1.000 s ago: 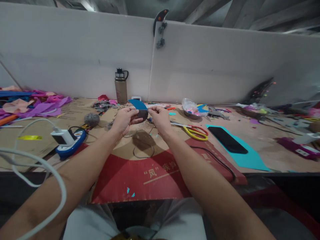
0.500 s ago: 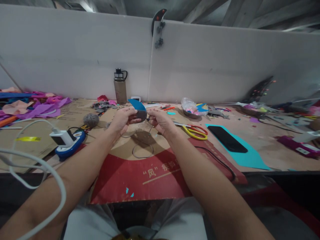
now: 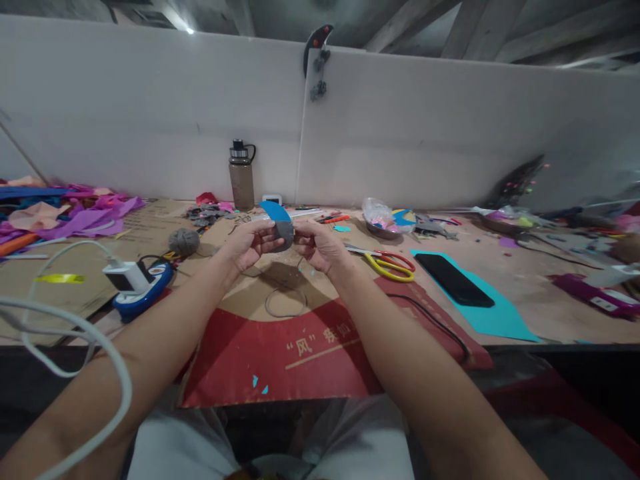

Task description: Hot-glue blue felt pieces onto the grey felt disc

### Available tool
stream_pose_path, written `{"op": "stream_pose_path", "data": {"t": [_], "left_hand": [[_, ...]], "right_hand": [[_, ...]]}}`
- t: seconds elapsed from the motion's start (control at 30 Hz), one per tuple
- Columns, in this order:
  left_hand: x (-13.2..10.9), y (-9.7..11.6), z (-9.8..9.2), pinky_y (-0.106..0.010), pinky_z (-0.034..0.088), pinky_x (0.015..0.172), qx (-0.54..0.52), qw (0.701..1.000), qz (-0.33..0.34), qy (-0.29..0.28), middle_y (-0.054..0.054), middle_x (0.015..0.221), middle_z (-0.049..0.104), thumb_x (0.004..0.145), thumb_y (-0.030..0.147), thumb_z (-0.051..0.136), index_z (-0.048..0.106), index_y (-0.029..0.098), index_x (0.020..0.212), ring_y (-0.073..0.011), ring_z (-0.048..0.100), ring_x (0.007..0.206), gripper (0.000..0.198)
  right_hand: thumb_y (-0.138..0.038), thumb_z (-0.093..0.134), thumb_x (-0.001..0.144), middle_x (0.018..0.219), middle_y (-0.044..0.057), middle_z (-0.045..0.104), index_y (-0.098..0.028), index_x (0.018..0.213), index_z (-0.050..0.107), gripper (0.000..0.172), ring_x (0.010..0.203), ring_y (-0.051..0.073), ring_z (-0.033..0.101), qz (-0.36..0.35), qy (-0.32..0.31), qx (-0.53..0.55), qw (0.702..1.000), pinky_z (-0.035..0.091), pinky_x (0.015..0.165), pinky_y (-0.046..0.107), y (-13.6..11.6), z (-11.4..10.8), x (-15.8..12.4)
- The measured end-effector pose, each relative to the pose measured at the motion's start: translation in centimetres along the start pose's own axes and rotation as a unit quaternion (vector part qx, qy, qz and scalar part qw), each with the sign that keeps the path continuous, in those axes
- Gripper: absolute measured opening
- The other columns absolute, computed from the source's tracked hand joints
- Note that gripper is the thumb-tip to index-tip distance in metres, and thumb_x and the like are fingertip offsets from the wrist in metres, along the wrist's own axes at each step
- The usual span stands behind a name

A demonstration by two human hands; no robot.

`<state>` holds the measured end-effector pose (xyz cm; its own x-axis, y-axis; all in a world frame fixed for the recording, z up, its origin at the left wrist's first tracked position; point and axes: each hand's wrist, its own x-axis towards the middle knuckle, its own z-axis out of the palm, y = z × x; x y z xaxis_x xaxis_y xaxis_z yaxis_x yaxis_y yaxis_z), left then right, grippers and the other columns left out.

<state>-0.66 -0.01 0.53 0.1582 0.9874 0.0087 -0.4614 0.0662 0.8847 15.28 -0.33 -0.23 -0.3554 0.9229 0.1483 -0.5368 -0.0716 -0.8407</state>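
My left hand (image 3: 254, 243) is closed on a curved felt piece, with a blue part (image 3: 274, 211) sticking up and a grey part (image 3: 285, 233) below. At the right edge of the grey felt, my right hand (image 3: 319, 247) is in a pinch; what lies between its fingertips is too small to make out. Thin grey thread (image 3: 286, 315) hangs below the hands and lies in a loop on the red and brown cardboard (image 3: 240, 360). Scissors with yellow and red handles (image 3: 387, 265) lie to the right of my right hand.
A ball of grey yarn (image 3: 183, 241), a bottle (image 3: 242, 180) and a blue power strip (image 3: 145, 293) with a white charger stand left. On the right, a black phone (image 3: 453, 279) rests on turquoise felt (image 3: 510, 321). A white cable (image 3: 120, 373) crosses in front of my left arm.
The felt piece has turned a little, showing more of its grey face. My right fingers remain close to its right edge, and both hands have otherwise barely moved.
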Motion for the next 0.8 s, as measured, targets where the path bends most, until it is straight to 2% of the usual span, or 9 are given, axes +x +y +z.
{"op": "stream_pose_path", "data": {"t": [0.17,0.43,0.6,0.8], "left_hand": [[0.2,-0.1,0.0,-0.023,0.056,0.056,-0.011,1.0,-0.006,0.002,-0.009,0.075,0.067,0.07,0.009,0.06,0.063,0.008,0.08,-0.0128,0.064,0.063,0.011],[0.2,-0.9,0.3,-0.018,0.054,0.053,0.008,1.0,0.022,-0.012,-0.005,0.071,0.065,0.076,0.007,0.056,0.06,0.01,0.076,-0.0086,0.061,0.059,0.005],[0.0,-1.3,0.8,-0.018,0.052,0.055,0.05,0.996,0.078,-0.006,-0.003,0.065,0.061,0.072,0.011,0.062,0.059,0.01,0.07,-0.0072,0.057,0.055,0.004],[-0.1,-1.3,1.1,-0.019,0.047,0.057,0.075,0.987,0.121,-0.079,-0.002,0.067,0.059,0.064,0.008,0.058,0.061,0.011,0.068,-0.0076,0.054,0.059,0.006]], "right_hand": [[-0.016,0.067,0.06,0.052,-0.009,0.037,-0.017,0.068,0.049,0.02,0.043,0.002,0.019,-0.01,0.003,0.017,1.0,0.012,0.037,0.018,0.3,0.3,-0.2],[-0.022,0.069,0.061,0.051,-0.01,0.034,-0.018,0.067,0.049,0.02,0.042,0.002,0.02,-0.075,0.045,-0.015,0.996,0.014,0.039,0.018,1.1,1.2,-0.5],[-0.025,0.068,0.061,0.053,-0.008,0.04,-0.018,0.069,0.053,0.018,0.044,0.003,0.03,-0.107,0.08,-0.058,0.989,0.019,0.039,0.017,1.7,1.6,-0.3],[-0.027,0.067,0.061,0.056,-0.006,0.047,-0.018,0.069,0.054,0.018,0.046,0.004,0.038,-0.134,0.108,-0.102,0.98,0.021,0.039,0.017,2.4,2.0,-0.1]]}}
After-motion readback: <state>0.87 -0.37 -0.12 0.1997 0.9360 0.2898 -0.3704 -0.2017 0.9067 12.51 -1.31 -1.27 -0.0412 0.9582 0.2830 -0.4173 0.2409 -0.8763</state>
